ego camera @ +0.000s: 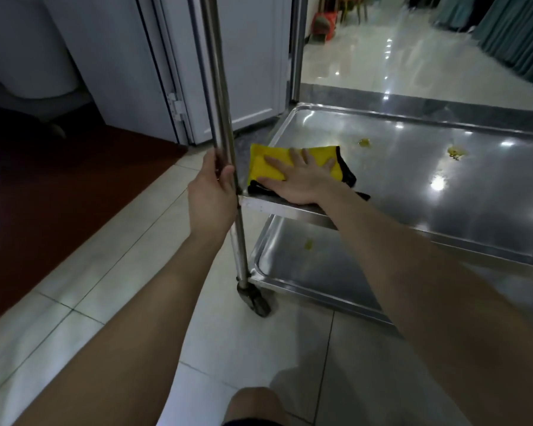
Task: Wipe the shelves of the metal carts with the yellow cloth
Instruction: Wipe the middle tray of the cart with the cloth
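Cloth position: yellow cloth (268, 162) lies folded at the near-left corner of the shelf (443, 195), its long axis running 9 to 3 o'clock. Your right hand (299, 176) presses it flat, fingers straight and spread, pinching nothing. Your left hand (211, 192) is clenched round the upright post (225, 118), just beside the cloth. Nearest yellow stain (364, 142) sits at 2 o'clock from your right hand; second stain (456, 152) is near 3 o'clock, well apart. Judgement: sweep rightward, since the right hand is nearer.

Folded yellow cloth (268, 162) on cart shelf (443, 186) corner.
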`<state>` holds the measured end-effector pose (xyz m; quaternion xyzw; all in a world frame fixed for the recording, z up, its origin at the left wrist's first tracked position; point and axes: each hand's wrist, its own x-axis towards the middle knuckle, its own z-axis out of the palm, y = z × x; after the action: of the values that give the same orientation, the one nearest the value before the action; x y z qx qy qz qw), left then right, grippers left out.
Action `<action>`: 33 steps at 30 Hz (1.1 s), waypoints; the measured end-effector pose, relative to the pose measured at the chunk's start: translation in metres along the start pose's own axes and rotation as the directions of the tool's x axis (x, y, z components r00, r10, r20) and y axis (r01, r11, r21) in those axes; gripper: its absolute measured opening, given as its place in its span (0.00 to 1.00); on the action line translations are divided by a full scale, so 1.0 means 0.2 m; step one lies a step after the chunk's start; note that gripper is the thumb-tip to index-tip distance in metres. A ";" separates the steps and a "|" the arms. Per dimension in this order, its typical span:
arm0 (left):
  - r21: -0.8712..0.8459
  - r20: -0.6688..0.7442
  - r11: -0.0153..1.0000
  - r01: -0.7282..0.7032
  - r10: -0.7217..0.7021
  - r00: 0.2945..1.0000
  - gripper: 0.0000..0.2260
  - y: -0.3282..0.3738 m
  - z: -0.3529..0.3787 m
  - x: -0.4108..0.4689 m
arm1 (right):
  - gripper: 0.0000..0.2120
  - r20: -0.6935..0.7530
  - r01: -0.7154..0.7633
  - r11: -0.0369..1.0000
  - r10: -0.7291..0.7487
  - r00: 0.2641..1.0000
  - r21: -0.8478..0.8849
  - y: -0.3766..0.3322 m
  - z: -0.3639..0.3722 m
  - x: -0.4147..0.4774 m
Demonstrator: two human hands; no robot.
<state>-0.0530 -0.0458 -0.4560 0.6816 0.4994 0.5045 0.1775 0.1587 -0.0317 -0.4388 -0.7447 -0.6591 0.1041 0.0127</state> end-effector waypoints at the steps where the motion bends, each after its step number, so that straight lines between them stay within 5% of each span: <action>1: -0.001 0.005 1.000 0.006 -0.006 1.000 0.13 0.01 -0.01 0.00 | 0.45 -0.005 0.041 0.999 -0.041 0.999 0.016 0.01 0.02 -0.08; 6: 0.040 0.034 0.999 0.024 -0.026 0.999 0.13 0.03 -0.03 0.01 | 0.34 -0.162 0.243 0.968 -0.250 0.954 -0.065 0.14 0.06 -0.45; 11: 0.051 0.037 0.997 0.065 -0.067 0.997 0.12 0.03 -0.01 0.01 | 0.31 -0.261 0.379 0.922 -0.347 0.901 0.081 0.35 0.07 -0.69; 16: 0.103 0.101 0.965 0.242 -0.252 0.962 0.15 0.10 -0.09 -0.01 | 0.30 -0.204 0.286 0.930 -0.241 0.949 0.231 0.47 -0.03 -0.90; 18: 0.147 0.172 0.890 0.431 -0.452 0.875 0.15 0.15 -0.16 -0.05 | 0.29 -0.156 0.166 0.940 -0.124 0.980 0.297 0.51 -0.11 -0.99; 20: 0.139 0.268 0.730 0.669 -0.678 0.685 0.12 0.24 -0.25 -0.14 | 0.28 -0.097 0.030 0.893 0.015 0.995 0.450 0.55 -0.21 -1.10; 22: 0.136 0.416 0.634 0.761 -0.734 0.537 0.10 0.42 -0.36 -0.26 | 0.31 0.039 -0.142 0.742 0.154 0.987 0.656 0.54 -0.37 -1.24; 26: 0.166 0.670 0.618 0.769 -0.643 0.371 0.10 0.92 -0.65 -0.38 | 0.26 0.293 -0.385 0.330 0.297 0.909 0.862 0.35 -0.71 -1.53; 30: 0.021 0.765 0.643 0.765 -0.503 0.402 0.13 1.42 -0.99 -0.20 | 0.15 0.552 -0.549 -0.078 0.006 0.834 0.832 0.04 -1.18 -1.71; 33: -0.128 0.815 0.610 0.782 -0.385 0.433 0.16 1.69 -1.27 0.02 | 0.23 0.580 -0.630 -0.238 -0.250 0.775 0.739 -0.22 -1.48 -1.76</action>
<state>-0.1029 -0.2566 -0.0927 0.5220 0.4519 0.2038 0.6941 0.1288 -0.3370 -0.0948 -0.4820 -0.1548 0.7784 0.3712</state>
